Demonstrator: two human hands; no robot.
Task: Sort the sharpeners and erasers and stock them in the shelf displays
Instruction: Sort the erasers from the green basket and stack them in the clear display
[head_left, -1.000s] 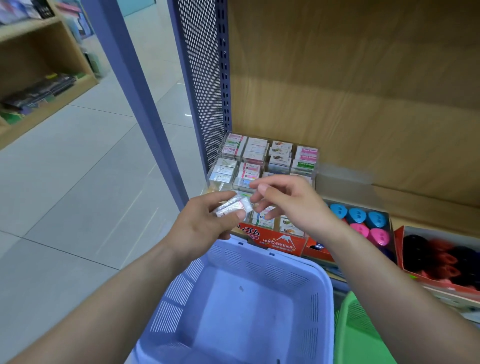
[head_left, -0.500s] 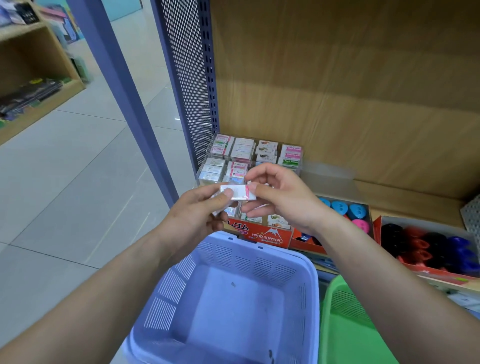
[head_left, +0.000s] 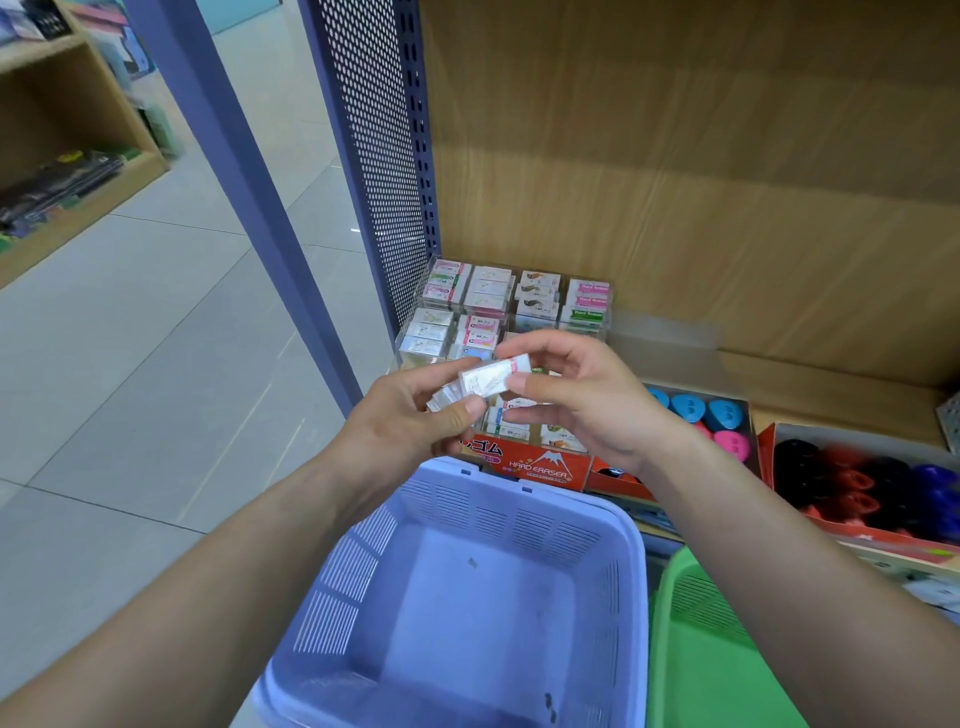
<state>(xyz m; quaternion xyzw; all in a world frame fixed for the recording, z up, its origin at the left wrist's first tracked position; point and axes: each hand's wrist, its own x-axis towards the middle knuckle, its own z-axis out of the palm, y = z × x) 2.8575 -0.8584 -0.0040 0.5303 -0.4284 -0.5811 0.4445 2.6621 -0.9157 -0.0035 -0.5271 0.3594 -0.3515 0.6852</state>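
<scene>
The left hand (head_left: 410, 423) grips a stack of film-wrapped white erasers (head_left: 445, 399). The thumb lies across the near face, the fingers are curled behind, and both are clamped on the stack.

The right hand (head_left: 587, 402) pinches a white rectangular eraser with a pink end band (head_left: 493, 375). This eraser is the uppermost piece and is tilted, with the banded end higher.
- Its right end sits between the right index finger above and the right thumb below.
- Its left end lies against the stack, just beside the left fingertips.
- The remaining right fingers are loosely curled below the eraser and apart from it.

Both hands are held above the far rim of a light blue slotted plastic basket (head_left: 519, 522). A green slotted plastic basket (head_left: 696, 618) stands just beside it on the right.

On the shelf behind the hands:
- A red cardboard box printed HARD ERASER (head_left: 543, 466) is nearest and holds wrapped erasers.
- A clear acrylic display case (head_left: 511, 304) stands further back, with erasers in rows of compartments, against a blue perforated metal side panel (head_left: 374, 156).
- To the right are round blue and pink sharpeners (head_left: 724, 415) in an open box.
- Further right, a red cardboard tray (head_left: 769, 449) holds dark, red and blue sharpeners (head_left: 857, 483).

A wood-grain back panel (head_left: 675, 182) closes the shelf.
</scene>
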